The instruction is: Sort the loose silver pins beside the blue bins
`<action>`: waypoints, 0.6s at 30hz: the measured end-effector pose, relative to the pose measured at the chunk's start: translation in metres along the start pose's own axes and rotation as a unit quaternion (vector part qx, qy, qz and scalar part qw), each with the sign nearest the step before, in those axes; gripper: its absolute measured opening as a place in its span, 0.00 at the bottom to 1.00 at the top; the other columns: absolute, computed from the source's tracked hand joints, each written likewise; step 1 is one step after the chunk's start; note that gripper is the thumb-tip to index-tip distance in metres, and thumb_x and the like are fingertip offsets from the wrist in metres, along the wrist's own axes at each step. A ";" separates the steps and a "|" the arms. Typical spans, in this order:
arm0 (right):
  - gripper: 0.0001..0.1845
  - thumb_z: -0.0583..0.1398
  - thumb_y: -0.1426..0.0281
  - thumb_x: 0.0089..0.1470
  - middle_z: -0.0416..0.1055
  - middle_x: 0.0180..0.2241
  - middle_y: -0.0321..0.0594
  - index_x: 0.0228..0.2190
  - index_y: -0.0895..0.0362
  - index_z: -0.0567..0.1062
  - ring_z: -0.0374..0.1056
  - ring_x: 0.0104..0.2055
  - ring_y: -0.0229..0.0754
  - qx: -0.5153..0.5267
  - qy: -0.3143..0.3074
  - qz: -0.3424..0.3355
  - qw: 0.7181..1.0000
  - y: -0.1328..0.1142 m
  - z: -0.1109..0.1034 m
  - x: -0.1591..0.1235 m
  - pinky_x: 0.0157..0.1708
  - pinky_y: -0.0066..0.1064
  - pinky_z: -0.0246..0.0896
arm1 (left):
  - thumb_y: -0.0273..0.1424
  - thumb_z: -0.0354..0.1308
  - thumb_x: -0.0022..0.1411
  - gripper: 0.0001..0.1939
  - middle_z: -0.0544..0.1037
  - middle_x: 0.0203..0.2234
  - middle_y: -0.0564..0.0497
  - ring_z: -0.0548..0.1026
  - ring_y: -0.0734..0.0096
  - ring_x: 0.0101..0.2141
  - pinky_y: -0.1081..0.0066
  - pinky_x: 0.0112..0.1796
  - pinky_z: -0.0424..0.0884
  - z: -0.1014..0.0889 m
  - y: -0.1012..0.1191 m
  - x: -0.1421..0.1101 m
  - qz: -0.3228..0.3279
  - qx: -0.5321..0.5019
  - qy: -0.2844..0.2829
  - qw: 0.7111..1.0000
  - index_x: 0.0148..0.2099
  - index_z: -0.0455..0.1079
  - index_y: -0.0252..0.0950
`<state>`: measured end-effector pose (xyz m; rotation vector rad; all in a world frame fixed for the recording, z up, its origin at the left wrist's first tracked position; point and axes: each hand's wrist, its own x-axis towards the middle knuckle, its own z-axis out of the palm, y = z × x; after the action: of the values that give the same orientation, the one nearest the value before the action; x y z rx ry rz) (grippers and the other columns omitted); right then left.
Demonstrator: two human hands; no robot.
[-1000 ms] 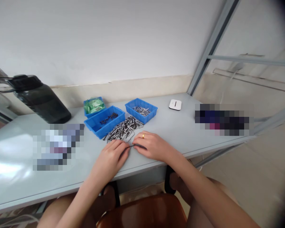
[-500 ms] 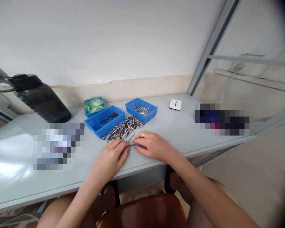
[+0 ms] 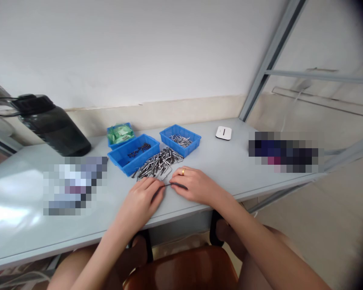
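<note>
Close to the table's front edge, my left hand (image 3: pixel 145 194) is closed, its fingers wrapped around a slim dark piece that shows beneath the thumb side. Facing it, my right hand (image 3: pixel 192 184), with a gold-coloured ring, is closed on a dark, handle-like piece (image 3: pixel 179 186). A thin dark rod (image 3: pixel 167 185) spans the small gap between the fingertips. Whether this is one tool or two parts meeting, I cannot tell. Just beyond both hands lies a loose pile of metal pins (image 3: pixel 160 162), silver and dark.
Behind the pile stand a blue bin (image 3: pixel 122 158) with dark pieces, another blue bin (image 3: pixel 187 151) with silver pins, and a small blue bin holding green plastic (image 3: pixel 121 133). A dark bottle (image 3: pixel 59 131) is at left, a white device (image 3: pixel 224 133) at right. Blurred patches flank the hands.
</note>
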<state>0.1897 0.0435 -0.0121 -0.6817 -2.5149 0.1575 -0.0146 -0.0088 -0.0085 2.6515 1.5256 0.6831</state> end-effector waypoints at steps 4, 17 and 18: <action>0.10 0.54 0.71 0.61 0.73 0.38 0.41 0.35 0.58 0.76 0.67 0.43 0.40 0.001 0.005 -0.003 1.000 0.000 0.000 0.000 0.46 0.33 0.63 | 0.29 0.48 0.68 0.08 0.74 0.34 0.47 0.71 0.62 0.37 0.60 0.41 0.70 0.000 -0.001 0.000 0.001 -0.008 -0.005 1.000 0.39 0.68 0.35; 0.10 0.54 0.72 0.61 0.75 0.39 0.41 0.36 0.58 0.76 0.68 0.43 0.40 0.005 0.009 -0.018 1.000 0.003 0.003 0.000 0.48 0.34 0.63 | 0.28 0.49 0.67 0.08 0.74 0.34 0.47 0.71 0.62 0.37 0.61 0.41 0.70 0.000 -0.002 -0.001 0.008 -0.008 0.000 1.000 0.39 0.69 0.34; 0.10 0.54 0.72 0.61 0.75 0.39 0.41 0.35 0.58 0.76 0.68 0.43 0.40 0.005 0.010 -0.018 1.000 0.002 0.003 0.000 0.48 0.34 0.63 | 0.28 0.49 0.67 0.08 0.74 0.34 0.47 0.71 0.62 0.37 0.61 0.40 0.70 0.000 -0.002 -0.001 0.009 -0.008 0.000 1.000 0.39 0.69 0.34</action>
<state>0.1891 0.0457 -0.0153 -0.6313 -2.5042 0.1488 -0.0163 -0.0084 -0.0091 2.6575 1.4911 0.6936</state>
